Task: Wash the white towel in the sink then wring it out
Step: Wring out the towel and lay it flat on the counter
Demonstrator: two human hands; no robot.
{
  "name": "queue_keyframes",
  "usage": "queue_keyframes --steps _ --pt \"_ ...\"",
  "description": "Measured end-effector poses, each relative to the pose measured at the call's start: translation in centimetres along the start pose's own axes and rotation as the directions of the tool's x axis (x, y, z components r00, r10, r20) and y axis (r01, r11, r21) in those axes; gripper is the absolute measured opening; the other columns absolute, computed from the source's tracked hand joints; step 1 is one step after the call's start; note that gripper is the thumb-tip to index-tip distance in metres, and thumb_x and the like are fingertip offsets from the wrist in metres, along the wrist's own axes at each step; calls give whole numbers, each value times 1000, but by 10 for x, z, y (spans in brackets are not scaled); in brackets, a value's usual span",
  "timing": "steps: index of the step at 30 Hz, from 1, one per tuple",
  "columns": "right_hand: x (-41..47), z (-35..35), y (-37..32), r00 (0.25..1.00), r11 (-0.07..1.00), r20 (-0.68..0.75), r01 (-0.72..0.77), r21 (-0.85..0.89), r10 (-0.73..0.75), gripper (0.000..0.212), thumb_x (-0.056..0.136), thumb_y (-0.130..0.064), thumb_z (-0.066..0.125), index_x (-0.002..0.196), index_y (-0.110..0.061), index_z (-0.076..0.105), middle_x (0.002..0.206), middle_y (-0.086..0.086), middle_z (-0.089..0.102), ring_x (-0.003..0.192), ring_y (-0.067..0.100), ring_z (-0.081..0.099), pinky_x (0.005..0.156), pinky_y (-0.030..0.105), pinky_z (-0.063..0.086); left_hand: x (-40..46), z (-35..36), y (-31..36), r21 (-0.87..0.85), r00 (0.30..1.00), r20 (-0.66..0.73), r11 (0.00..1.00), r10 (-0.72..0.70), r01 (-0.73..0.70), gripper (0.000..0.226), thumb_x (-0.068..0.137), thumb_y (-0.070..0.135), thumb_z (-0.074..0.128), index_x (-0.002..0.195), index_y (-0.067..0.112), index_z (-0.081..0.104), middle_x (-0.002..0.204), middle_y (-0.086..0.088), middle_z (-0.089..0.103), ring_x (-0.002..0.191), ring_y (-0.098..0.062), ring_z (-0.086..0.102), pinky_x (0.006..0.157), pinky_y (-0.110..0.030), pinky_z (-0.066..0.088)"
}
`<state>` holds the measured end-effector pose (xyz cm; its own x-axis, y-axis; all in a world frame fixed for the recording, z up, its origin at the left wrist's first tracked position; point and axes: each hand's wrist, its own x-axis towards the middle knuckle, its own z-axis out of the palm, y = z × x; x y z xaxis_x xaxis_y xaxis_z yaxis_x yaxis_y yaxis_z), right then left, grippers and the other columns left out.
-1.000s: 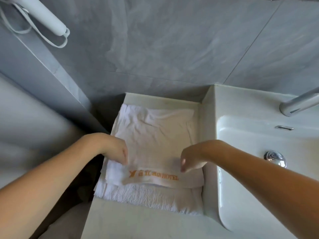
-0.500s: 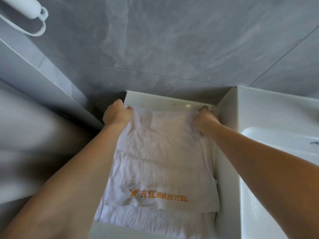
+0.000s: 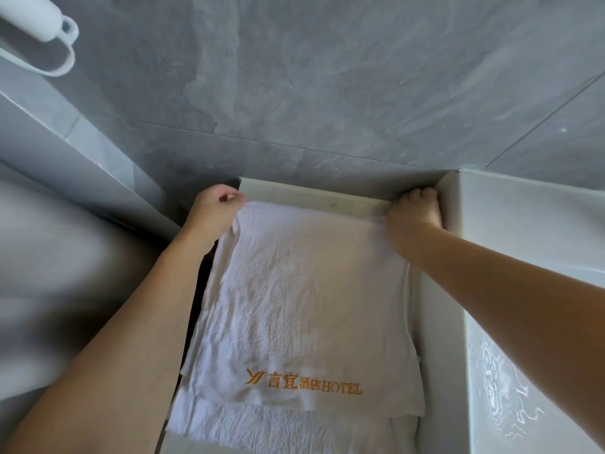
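A white towel with orange hotel lettering lies folded on a low white shelf left of the sink. My left hand pinches the towel's far left corner. My right hand grips the far right corner, fingers curled over the edge. A second layer of white towel shows beneath the near edge. Only the sink's left rim and a wet patch of basin are in view.
Grey marbled wall tiles rise directly behind the shelf. A white handle with a loop hangs at the top left. A raised white ledge separates the shelf from the sink.
Both hands moved from the towel's middle sides to its far corners and took hold of them. The view shifted left, so the tap and drain left the frame.
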<state>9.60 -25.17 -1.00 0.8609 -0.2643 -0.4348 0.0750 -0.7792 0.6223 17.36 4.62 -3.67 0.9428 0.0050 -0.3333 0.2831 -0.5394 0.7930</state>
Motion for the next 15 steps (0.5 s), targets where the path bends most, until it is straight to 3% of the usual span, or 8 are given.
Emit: queue_keyframes --steps 3,5,7,10,12,15 --pt "-9 -2 -27 979 961 -198 96 261 -44 49 97 -24 34 144 -10 36 142 17 42 129 35 39 108 45 31 -3 2 6 116 985 123 984 119 -134 7 95 22 63 96 19 70 81 6 58 68 -9 51 60 -25 43" --pt "-25 -2 -63 929 844 -352 277 459 -113 58 95 -34 34 149 -12 34 150 18 37 137 36 34 116 50 17 -7 11 13 195 957 252 962 141 -193 6 94 24 65 91 21 69 77 2 54 64 -14 49 54 -28 45" --pt "-32 -1 -90 920 711 -380 327 622 -90 63 96 -45 28 153 -19 28 159 13 25 146 33 22 118 53 1 -8 14 17 231 940 312 948 140 -218 6 91 23 66 86 20 69 71 1 51 61 -16 47 48 -27 44" --pt "-26 16 -102 964 641 -256 244 728 -76 64 100 -55 17 157 -33 -1 165 -3 -8 151 18 -10 118 52 -14 4 0 20 208 987 90 967 133 -149 7 89 15 65 85 18 69 70 7 56 60 -14 52 53 -22 44" --pt "-24 25 -100 950 670 -307 269 692 -64 63 99 -58 12 155 -38 -6 164 -7 -12 150 15 -13 119 51 -12 11 -16 15 181 992 -106 982 69 -49 11 89 10 62 89 19 69 80 8 64 73 -11 60 64 -24 48" --pt "-24 26 -105 944 675 -329 250 695 -12 65 97 -60 12 156 -37 -2 165 -6 -7 151 17 -10 119 53 -9 14 -35 -1 164 940 -340 986 15 44 24 88 0 49 97 15 67 99 -2 66 93 -22 62 77 -29 48"
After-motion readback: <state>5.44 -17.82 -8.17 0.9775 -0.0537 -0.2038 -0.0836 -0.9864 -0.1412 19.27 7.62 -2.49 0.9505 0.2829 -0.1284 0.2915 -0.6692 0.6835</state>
